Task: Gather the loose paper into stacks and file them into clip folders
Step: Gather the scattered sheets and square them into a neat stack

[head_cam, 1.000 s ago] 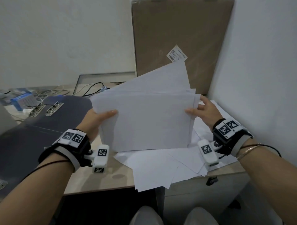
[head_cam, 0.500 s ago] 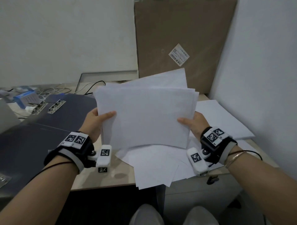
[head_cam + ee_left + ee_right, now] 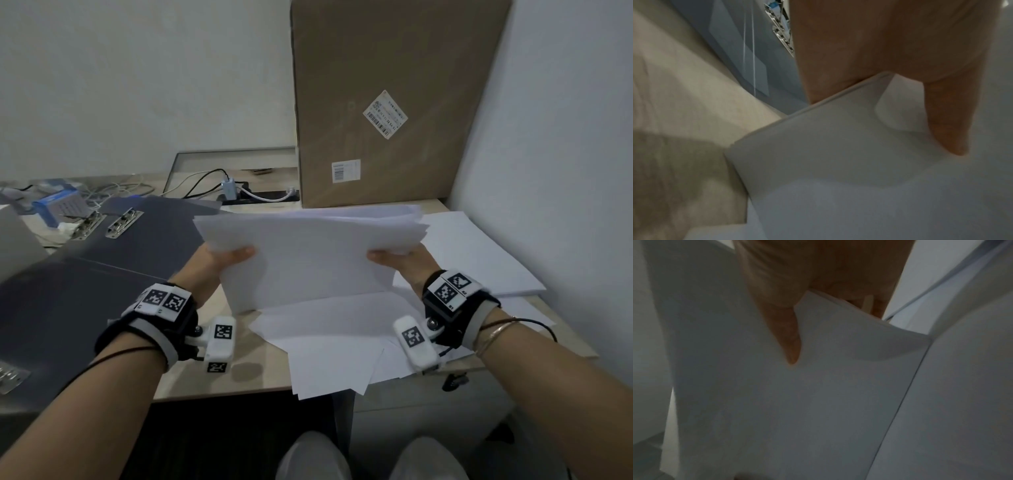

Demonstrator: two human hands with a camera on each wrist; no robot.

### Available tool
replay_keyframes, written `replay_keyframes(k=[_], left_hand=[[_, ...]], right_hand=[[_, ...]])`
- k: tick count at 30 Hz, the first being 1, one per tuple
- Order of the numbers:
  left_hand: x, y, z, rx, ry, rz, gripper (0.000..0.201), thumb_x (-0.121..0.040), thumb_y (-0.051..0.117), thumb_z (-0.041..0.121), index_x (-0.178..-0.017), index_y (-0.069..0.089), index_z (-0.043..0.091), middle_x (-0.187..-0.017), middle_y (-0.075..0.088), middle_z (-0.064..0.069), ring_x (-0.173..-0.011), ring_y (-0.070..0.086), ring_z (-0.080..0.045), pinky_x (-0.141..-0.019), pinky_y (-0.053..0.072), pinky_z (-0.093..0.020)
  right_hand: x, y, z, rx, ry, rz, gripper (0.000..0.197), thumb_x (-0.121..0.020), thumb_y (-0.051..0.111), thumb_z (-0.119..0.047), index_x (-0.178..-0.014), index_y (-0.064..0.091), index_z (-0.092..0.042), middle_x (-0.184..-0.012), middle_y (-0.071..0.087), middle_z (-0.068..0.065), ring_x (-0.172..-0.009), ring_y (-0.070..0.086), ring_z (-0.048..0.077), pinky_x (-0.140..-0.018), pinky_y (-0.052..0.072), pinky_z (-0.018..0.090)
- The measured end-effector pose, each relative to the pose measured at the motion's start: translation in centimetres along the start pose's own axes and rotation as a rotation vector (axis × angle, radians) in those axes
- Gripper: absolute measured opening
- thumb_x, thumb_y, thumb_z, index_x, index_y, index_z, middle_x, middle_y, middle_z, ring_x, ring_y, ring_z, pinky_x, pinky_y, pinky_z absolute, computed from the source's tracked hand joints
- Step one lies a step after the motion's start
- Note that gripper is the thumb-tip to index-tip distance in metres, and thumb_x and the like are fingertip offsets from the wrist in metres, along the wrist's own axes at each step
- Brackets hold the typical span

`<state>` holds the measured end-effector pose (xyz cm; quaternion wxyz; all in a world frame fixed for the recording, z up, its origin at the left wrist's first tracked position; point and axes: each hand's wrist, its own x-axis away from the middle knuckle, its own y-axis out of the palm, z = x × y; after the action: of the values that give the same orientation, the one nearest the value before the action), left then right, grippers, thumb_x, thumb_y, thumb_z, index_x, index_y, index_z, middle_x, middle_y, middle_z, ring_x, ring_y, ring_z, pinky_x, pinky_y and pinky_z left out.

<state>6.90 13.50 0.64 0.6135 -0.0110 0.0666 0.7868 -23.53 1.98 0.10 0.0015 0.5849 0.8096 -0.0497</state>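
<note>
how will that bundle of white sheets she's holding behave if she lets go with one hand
Probably floppy: the paper stack is thin and already curves between the left hand and right hand. Sheets would likely fan or slide apart, since the far edges look uneven. It seems light, as each thumb simply pinches an edge.

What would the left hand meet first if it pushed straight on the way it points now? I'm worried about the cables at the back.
Probably the open dark folder, not the cables. The left hand, holding the paper stack, points forward over the folder's right edge; depth is unclear.
</note>
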Motion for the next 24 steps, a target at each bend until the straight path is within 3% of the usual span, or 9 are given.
replay_keyframes(k=[3, 5, 8, 9, 11, 15, 18, 21, 24], left_hand=[[-0.6, 0.1, 0.5, 0.011, 0.005, 0.087, 0.058, -0.061, 0.087, 0.025, -0.114, 0.067, 0.013, -0.115, 0.071, -0.008, -0.108, 0.066, -0.027, -0.090, 0.052, -0.045], [-0.8, -0.1, 0.7, 0.008, -0.025, 0.070, 0.054, -0.070, 0.082, 0.020, -0.120, 0.064, 0.013, -0.119, 0.069, -0.008, -0.111, 0.065, -0.028, -0.092, 0.051, -0.046], [-0.6, 0.0, -0.4, -0.037, -0.116, 0.056, 0.074, -0.054, 0.090, 0.033, -0.120, 0.063, 0.016, -0.118, 0.070, -0.004, -0.109, 0.066, -0.024, -0.087, 0.052, -0.039], [-0.5, 0.1, -1.0, -0.038, -0.144, 0.077, 0.074, -0.053, 0.089, 0.031, -0.120, 0.063, 0.014, -0.116, 0.070, -0.004, -0.108, 0.065, -0.025, -0.085, 0.053, -0.038], [-0.5, 0.6, -1.5, -0.032, -0.161, 0.154, 0.056, -0.067, 0.081, 0.017, -0.119, 0.062, 0.008, -0.114, 0.070, -0.007, -0.107, 0.064, -0.027, -0.084, 0.053, -0.036], [-1.7, 1.9, -0.2, -0.090, -0.126, 0.242, 0.032, -0.079, 0.073, 0.007, -0.109, 0.064, 0.007, -0.109, 0.069, -0.008, -0.096, 0.065, -0.025, -0.088, 0.052, -0.040], [-2.9, 3.4, 0.8, -0.123, -0.107, 0.232, 0.025, -0.078, 0.074, 0.008, -0.102, 0.066, 0.008, -0.105, 0.070, -0.009, -0.092, 0.066, -0.026, -0.081, 0.054, -0.037], [-4.2, 5.4, 0.5, -0.132, -0.108, 0.211, 0.027, -0.083, 0.069, 0.008, -0.110, 0.065, 0.002, -0.103, 0.069, -0.011, -0.085, 0.066, -0.021, -0.076, 0.054, -0.028], [-5.3, 6.9, -0.7, -0.123, -0.138, 0.301, 0.020, -0.086, 0.064, 0.004, -0.105, 0.064, 0.009, -0.093, 0.067, -0.007, -0.083, 0.064, -0.017, -0.074, 0.047, -0.020]], right_hand=[[-0.5, -0.1, -0.4, -0.019, 0.002, 0.072, 0.025, -0.073, 0.078, -0.011, -0.096, 0.067, -0.012, -0.105, 0.070, 0.010, -0.094, 0.066, 0.024, -0.082, 0.053, 0.031], [-0.8, -0.1, -0.3, -0.003, -0.007, 0.084, 0.033, -0.075, 0.076, -0.011, -0.105, 0.065, -0.009, -0.109, 0.069, 0.011, -0.099, 0.065, 0.027, -0.090, 0.051, 0.039], [-0.7, 0.1, 0.9, 0.082, 0.006, 0.018, 0.036, -0.083, 0.068, -0.009, -0.117, 0.057, -0.012, -0.112, 0.064, 0.005, -0.109, 0.060, 0.026, -0.098, 0.046, 0.038], [-0.8, 0.1, 1.3, 0.151, 0.011, 0.005, 0.039, -0.086, 0.064, -0.011, -0.123, 0.053, -0.011, -0.116, 0.062, 0.005, -0.113, 0.057, 0.025, -0.100, 0.043, 0.037], [-0.8, -0.3, 1.5, 0.290, -0.011, -0.036, 0.040, -0.092, 0.057, -0.015, -0.130, 0.049, -0.009, -0.125, 0.058, 0.007, -0.116, 0.054, 0.023, -0.102, 0.040, 0.034], [-0.4, -2.3, -0.5, 0.623, -0.111, -0.072, 0.028, -0.097, 0.048, -0.020, -0.117, 0.062, -0.007, -0.116, 0.064, 0.010, -0.108, 0.058, 0.026, -0.097, 0.043, 0.035], [0.1, -4.4, -2.1, 0.849, -0.135, -0.008, 0.028, -0.095, 0.049, -0.024, -0.085, 0.065, -0.004, -0.078, 0.064, 0.008, -0.079, 0.057, 0.027, -0.074, 0.041, 0.033], [0.6, -7.4, -2.3, 0.747, -0.052, 0.093, 0.034, -0.093, 0.051, -0.020, -0.060, 0.052, -0.010, -0.052, 0.052, 0.005, -0.054, 0.048, 0.019, -0.061, 0.036, 0.029], [1.2, -11.2, -0.7, 0.501, 0.110, 0.249, 0.030, -0.092, 0.053, -0.013, -0.062, 0.053, -0.009, -0.051, 0.050, 0.008, -0.046, 0.046, 0.017, -0.053, 0.038, 0.026]])
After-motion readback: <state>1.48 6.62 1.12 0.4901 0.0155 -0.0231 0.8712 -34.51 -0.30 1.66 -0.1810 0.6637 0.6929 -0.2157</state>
